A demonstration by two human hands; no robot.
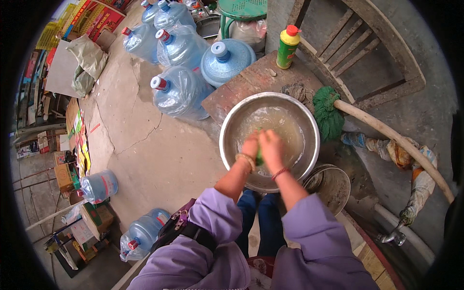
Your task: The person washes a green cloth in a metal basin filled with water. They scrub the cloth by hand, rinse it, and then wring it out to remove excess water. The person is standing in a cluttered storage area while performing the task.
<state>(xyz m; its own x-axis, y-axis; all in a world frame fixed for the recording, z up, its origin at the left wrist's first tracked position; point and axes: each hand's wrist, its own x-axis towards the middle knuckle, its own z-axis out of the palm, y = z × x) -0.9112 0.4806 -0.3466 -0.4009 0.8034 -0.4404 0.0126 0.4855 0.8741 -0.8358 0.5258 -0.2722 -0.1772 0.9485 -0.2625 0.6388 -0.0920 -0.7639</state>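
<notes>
A round stainless steel basin (225, 139) with cloudy, yellowish water (286, 125) sits in front of me. Over the water, my left hand (250, 145) and my right hand (270, 146) are pressed close together, blurred by motion. Both are closed around a green thing (259, 156), which shows as a strip between them; its kind cannot be made out. A beaded bracelet circles my left wrist and a red cord my right.
Several large water bottles (181, 92) stand beyond the basin to the left. A green bottle (288, 49) with a red cap stands on the worn board (239, 85). A green mop (328, 112), a bucket (335, 185) and a metal tap (393, 235) are on the right.
</notes>
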